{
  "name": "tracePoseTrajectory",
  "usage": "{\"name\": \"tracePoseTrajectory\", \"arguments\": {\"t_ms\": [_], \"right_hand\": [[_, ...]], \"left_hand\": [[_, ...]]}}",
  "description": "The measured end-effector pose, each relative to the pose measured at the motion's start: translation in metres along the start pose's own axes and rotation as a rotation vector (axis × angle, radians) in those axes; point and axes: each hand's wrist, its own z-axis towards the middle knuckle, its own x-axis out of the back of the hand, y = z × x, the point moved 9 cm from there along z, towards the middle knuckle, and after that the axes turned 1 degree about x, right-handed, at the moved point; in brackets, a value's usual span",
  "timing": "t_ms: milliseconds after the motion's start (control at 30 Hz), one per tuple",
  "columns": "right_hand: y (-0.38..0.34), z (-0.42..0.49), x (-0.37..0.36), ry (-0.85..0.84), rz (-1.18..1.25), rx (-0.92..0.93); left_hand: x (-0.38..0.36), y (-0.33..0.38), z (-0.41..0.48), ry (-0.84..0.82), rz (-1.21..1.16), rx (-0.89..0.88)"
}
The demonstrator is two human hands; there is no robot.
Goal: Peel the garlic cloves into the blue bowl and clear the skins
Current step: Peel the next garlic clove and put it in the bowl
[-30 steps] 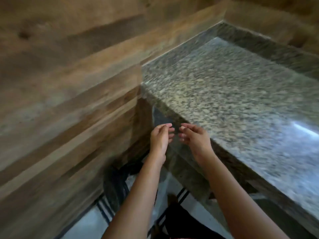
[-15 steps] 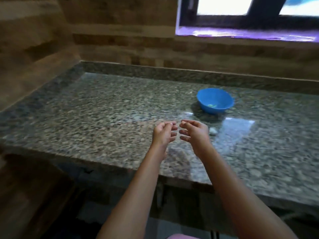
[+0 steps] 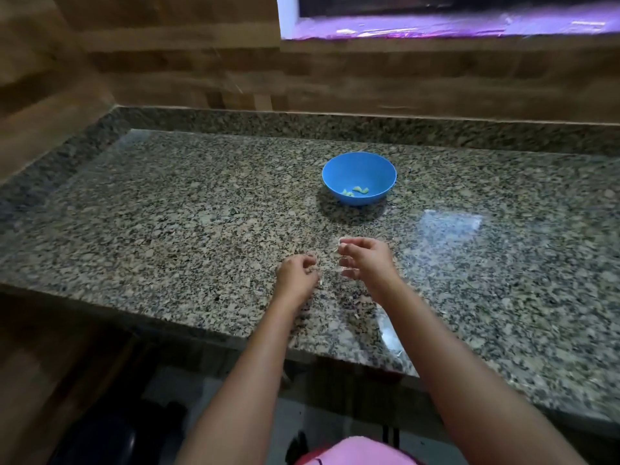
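Observation:
The blue bowl stands on the granite counter, with a few pale peeled garlic cloves in its bottom. My right hand hovers just in front of the bowl, fingers curled. Its thumb and forefinger pinch a small whitish garlic clove at the counter surface. My left hand sits beside it to the left, fingers curled down against the counter and hiding whatever lies under them. A tiny pale skin scrap lies between the hands.
A granite upstand and a wood-look wall run behind the counter and along its left side. A window sill is at the top right. The counter's front edge crosses below my forearms, with dark floor space beneath.
The view swung from the left wall and floor back onto the counter. Both hands moved forward and down from mid-air to the counter surface in front of the bowl.

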Motion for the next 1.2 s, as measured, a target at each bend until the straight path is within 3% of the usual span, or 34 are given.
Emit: {"name": "tracePoseTrajectory", "arguments": {"t_ms": [100,400,500,633,833,1000,1200], "right_hand": [[0.006,0.002,-0.004,-0.012,0.006,-0.009],[0.017,0.003,-0.003,0.011,0.016,-0.038],[0.019,0.006,0.0,0.045,0.033,-0.054],[0.013,0.011,0.005,0.073,0.047,-0.048],[-0.014,0.025,0.016,0.143,0.103,0.005],[-0.048,0.05,0.028,0.192,0.107,0.076],[-0.081,0.087,0.043,0.231,0.101,0.121]], "left_hand": [[-0.004,-0.003,0.0,-0.015,0.17,-0.024],[-0.007,0.007,0.006,0.013,0.298,-0.135],[-0.008,0.009,0.012,-0.016,0.271,-0.119],[-0.012,0.006,0.019,-0.064,0.05,-0.066],[0.002,0.058,0.05,-0.014,-0.232,-0.158],[0.005,0.116,0.093,0.012,-0.224,-0.251],[-0.015,0.16,0.141,-0.014,0.015,-0.336]]}}
